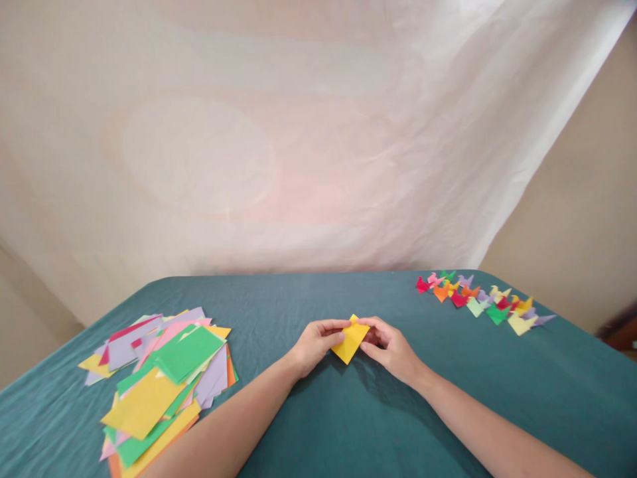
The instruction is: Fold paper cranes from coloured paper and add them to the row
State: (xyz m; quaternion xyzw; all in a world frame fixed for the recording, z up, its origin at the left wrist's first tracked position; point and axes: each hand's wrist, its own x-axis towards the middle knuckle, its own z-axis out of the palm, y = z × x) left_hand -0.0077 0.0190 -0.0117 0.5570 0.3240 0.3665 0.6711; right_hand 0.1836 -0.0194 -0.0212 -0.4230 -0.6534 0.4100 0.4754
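Observation:
A small yellow piece of folded paper (pixel 350 342) is held between my hands above the middle of the table, one corner pointing toward me. My left hand (pixel 318 342) pinches its left side, thumb in front and fingers behind. On the other side, my right hand (pixel 389 347) grips the upper right edge with its fingertips, the thumb lower down near the right edge. Faint creases show on the paper's face. The parts behind my fingers are hidden.
Loose sheets of coloured paper (pixel 192 355) lie in an untidy pile at the left, partly behind my left forearm. Folded paper birds (pixel 478 306) in several colours stand in rows at the far right. A dark green cloth (pixel 279 299) covers the table; a pale sheet (pixel 318 133) hangs behind.

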